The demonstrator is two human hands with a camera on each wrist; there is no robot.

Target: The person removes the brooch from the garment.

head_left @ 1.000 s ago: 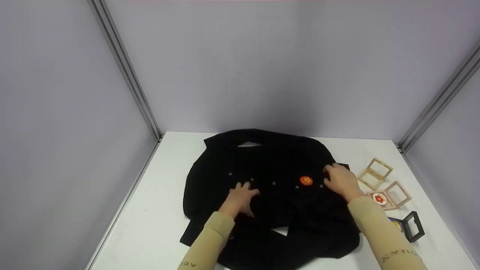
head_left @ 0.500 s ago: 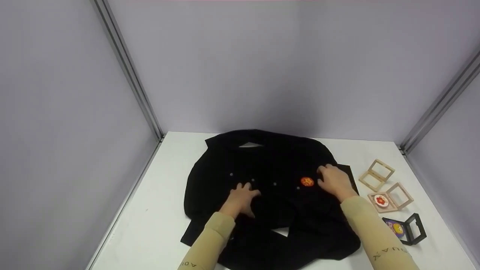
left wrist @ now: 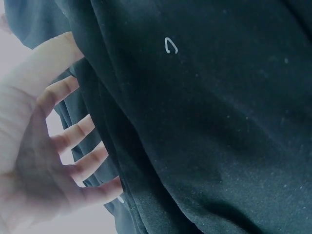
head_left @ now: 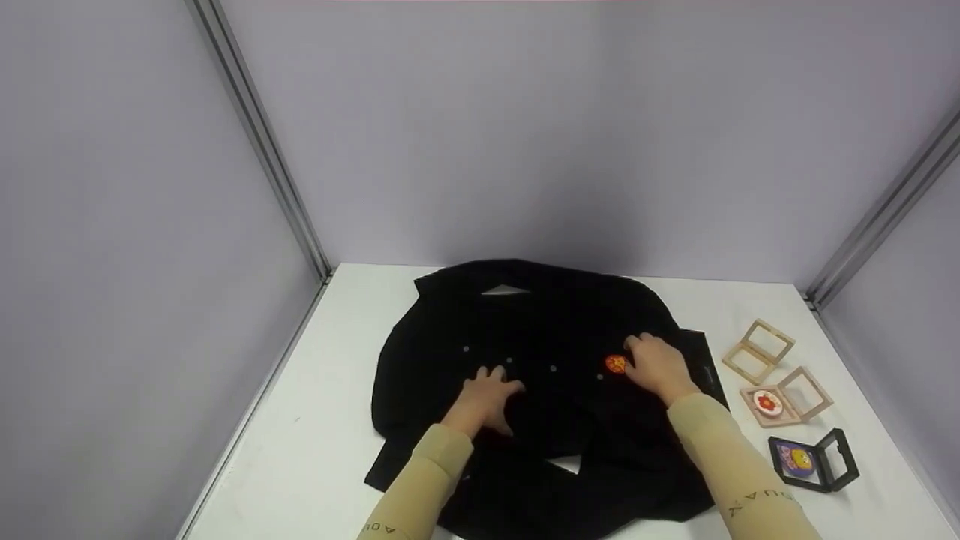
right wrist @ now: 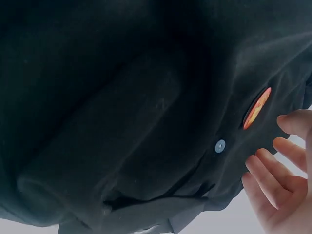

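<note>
A black buttoned garment (head_left: 570,322), probably a shirt or jacket, lies spread over the white table. My left hand (head_left: 486,397) rests on its middle with fingers spread; the left wrist view shows the fingertips right at a fold of the cloth. On the garment's right part sits a round red-orange badge (head_left: 615,364). Close beside it is my right hand (head_left: 660,367), its thumb side nearest the badge. In the right wrist view the loosely bent fingers hold nothing, and a pale button (right wrist: 220,146) shows next to the badge.
At the right stand three open hinged cases: a light wooden one (head_left: 759,352), a pink one (head_left: 793,412) holding a white badge with a red flower (head_left: 767,403), and a black one (head_left: 826,469) with a purple-and-yellow badge (head_left: 801,459). Grey walls enclose the table.
My right hand has moved left across the garment, from its right edge to beside the red-orange badge. The left hand has stayed in place on the cloth.
</note>
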